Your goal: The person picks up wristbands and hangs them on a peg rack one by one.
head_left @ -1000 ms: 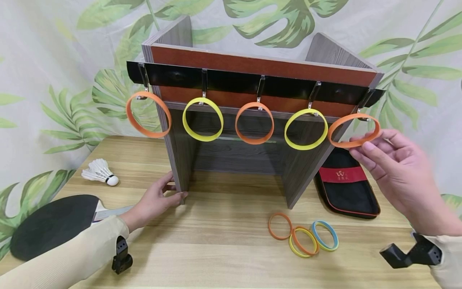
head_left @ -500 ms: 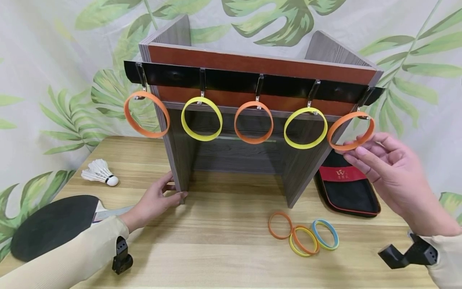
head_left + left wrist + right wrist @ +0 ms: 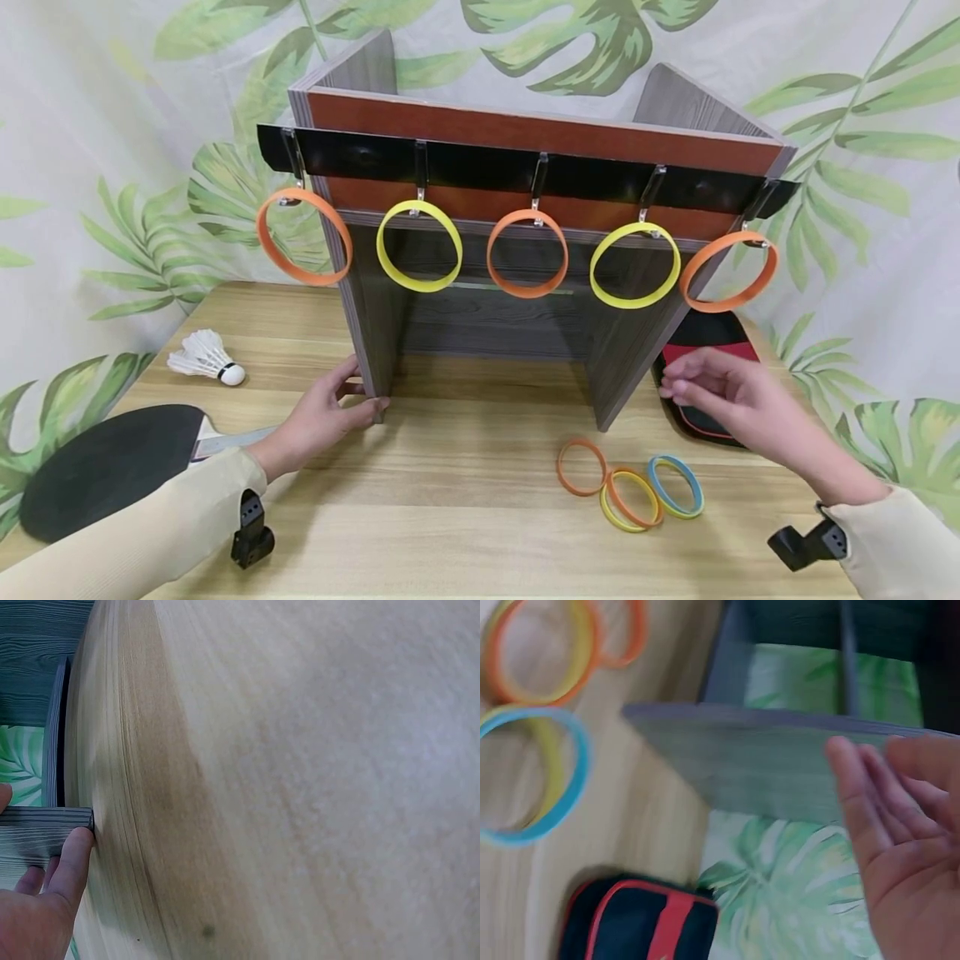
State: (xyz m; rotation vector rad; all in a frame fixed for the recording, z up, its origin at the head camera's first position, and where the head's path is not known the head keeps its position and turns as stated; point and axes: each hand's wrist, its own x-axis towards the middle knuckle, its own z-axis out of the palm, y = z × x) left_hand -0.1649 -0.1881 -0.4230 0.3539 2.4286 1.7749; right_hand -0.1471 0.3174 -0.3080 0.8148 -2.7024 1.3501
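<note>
Orange and yellow bands (image 3: 527, 292): five hung, twelve o'clock. Loose bands (image 3: 642, 527): five o'clock. My left hand (image 3: 326, 417): pinching the stand (image 3: 480, 325), eight o'clock. My right hand (image 3: 720, 387): four o'clock, fingers loosely curled, nothing held. One hanging seems finished; next likely calls for fetching another.

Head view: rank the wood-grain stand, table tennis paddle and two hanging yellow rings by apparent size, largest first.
1. Wood-grain stand
2. Table tennis paddle
3. Left yellow ring and right yellow ring: too alike to rank
</note>
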